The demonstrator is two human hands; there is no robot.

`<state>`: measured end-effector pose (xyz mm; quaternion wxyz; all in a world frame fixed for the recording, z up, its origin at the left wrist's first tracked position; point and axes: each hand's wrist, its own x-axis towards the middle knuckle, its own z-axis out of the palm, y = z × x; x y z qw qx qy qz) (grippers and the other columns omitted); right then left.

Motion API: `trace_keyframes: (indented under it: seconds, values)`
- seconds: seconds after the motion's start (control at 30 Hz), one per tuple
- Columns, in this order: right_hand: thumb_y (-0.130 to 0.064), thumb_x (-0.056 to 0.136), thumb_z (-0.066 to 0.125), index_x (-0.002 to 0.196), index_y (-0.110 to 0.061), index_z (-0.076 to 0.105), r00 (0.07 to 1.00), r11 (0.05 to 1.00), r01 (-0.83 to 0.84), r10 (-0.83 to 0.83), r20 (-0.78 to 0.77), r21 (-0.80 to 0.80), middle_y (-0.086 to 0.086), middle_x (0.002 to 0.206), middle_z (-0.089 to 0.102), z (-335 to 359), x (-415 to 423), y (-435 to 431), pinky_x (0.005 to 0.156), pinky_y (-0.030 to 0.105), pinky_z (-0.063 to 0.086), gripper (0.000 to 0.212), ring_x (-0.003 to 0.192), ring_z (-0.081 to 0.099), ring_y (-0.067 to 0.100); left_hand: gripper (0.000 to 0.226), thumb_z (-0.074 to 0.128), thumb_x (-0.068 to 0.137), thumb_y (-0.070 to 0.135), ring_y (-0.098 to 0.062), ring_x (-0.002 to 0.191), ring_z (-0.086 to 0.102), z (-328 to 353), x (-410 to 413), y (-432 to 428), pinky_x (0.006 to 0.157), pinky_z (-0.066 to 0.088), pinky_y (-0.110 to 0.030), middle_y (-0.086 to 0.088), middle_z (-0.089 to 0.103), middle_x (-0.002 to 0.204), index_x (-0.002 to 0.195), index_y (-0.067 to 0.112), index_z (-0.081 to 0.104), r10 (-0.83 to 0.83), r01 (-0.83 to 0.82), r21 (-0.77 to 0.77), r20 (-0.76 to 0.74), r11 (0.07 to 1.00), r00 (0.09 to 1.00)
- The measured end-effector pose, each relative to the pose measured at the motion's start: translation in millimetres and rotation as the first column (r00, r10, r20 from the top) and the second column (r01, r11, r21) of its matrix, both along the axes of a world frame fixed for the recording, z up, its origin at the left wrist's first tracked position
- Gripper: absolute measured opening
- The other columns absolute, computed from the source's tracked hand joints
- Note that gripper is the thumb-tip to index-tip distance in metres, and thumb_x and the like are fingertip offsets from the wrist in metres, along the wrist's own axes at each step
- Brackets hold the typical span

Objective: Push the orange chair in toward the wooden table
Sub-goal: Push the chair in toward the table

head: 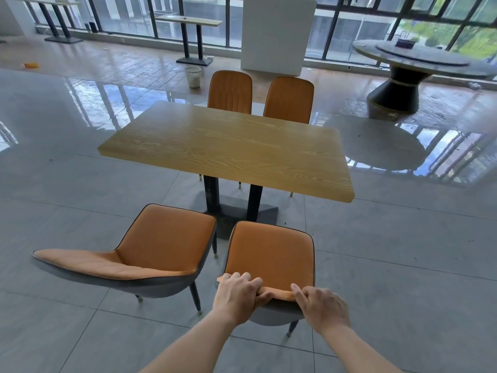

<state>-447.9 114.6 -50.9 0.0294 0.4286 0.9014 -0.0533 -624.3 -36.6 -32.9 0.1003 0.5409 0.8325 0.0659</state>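
Orange chair (270, 254) sits on the near side of the surface (228, 149), seat facing it, not under its edge. Left grip (238, 294) and right grip (320, 305) both grasp the backrest's top edge. Second chair (150, 251) also stands on the surface's near side, angled. Far-side chair pair (230, 91) is tucked in.

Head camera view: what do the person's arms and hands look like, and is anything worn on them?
Both are bare. The left hand and right hand wear no gloves, and no ring shows on the fingers. The left forearm and right forearm have no sleeves. No watch, bracelet or band shows at either wrist.
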Motion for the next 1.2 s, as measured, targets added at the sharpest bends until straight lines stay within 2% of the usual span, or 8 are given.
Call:
trace_keyframes:
  seconds: [0.3,0.4,0.47,0.57,0.63,0.93,1.2]
  values:
    - [-0.072,0.090,0.010,0.067,-0.028,0.061,0.999,0.999,-0.034,0.034,0.017,0.013,-0.010,0.059,0.057,9.9,0.2,0.7,0.061,0.027,0.055,0.070,0.058,0.057,0.007,0.058,0.019,0.096,0.074,-0.019,0.084,0.055,4.5,0.6,3.1,0.090,0.043,-0.042,0.003,0.062,0.096,0.103,0.031,0.057,0.031,-0.025,-0.091,0.066,0.996,0.997]
    - [-0.070,0.094,0.015,0.069,-0.029,0.062,0.999,0.999,-0.044,0.045,0.014,-0.020,-0.010,0.063,0.060,14.8,1.8,0.1,0.060,0.026,0.053,0.066,0.060,0.058,0.007,0.056,0.024,0.094,0.075,-0.018,0.089,0.056,10.9,-7.3,6.4,0.093,0.043,-0.045,0.007,0.063,0.098,0.108,0.035,0.061,0.029,0.006,-0.165,0.207,0.986,0.978]
    - [-0.069,0.095,0.018,0.070,-0.030,0.063,0.998,0.998,-0.053,0.054,0.021,-0.039,-0.009,0.065,0.061,16.8,1.8,-0.3,0.059,0.026,0.052,0.065,0.061,0.058,0.008,0.048,0.033,0.097,0.068,-0.015,0.094,0.059,16.4,-15.6,7.3,0.094,0.046,-0.044,0.010,0.066,0.103,0.116,0.038,0.065,0.067,0.008,-0.192,0.378,0.981,0.923]
    - [-0.070,0.095,0.018,0.070,-0.029,0.063,0.999,0.997,-0.048,0.050,0.021,-0.067,-0.009,0.065,0.061,20.1,0.3,0.5,0.061,0.028,0.052,0.065,0.062,0.058,0.009,0.041,0.041,0.101,0.056,-0.016,0.115,0.058,22.1,-27.3,7.1,0.098,0.046,-0.034,0.010,0.066,0.125,0.131,0.037,0.062,0.167,-0.036,-0.241,0.547,0.970,0.820]
    - [-0.069,0.095,0.018,0.071,-0.029,0.063,0.999,0.995,-0.042,0.045,0.023,-0.091,-0.008,0.067,0.062,21.4,-0.1,0.7,0.061,0.028,0.051,0.065,0.063,0.058,0.009,0.044,0.040,0.101,0.057,-0.017,0.122,0.055,22.5,-31.0,5.7,0.102,0.045,-0.035,0.010,0.063,0.132,0.135,0.037,0.059,0.172,-0.028,-0.261,0.550,0.965,0.817]
    - [-0.075,0.091,0.009,0.068,-0.029,0.061,0.998,0.995,-0.064,0.065,0.020,-0.077,-0.009,0.064,0.061,17.2,0.4,4.5,0.063,0.032,0.056,0.073,0.062,0.059,0.009,0.049,0.034,0.101,0.060,-0.018,0.128,0.049,25.7,-28.8,-0.1,0.106,0.037,-0.041,0.008,0.057,0.140,0.140,0.038,0.054,0.070,0.050,-0.228,0.487,0.972,0.871]
    - [-0.067,0.097,0.017,0.072,-0.028,0.066,0.991,0.991,-0.130,0.130,-0.006,-0.023,-0.010,0.063,0.060,20.0,1.1,8.7,0.059,0.025,0.050,0.067,0.059,0.058,0.008,0.052,0.028,0.100,0.063,-0.020,0.126,0.049,20.8,-30.5,0.3,0.105,0.037,-0.045,0.006,0.057,0.139,0.141,0.040,0.051,0.021,0.085,-0.218,0.442,0.972,0.897]
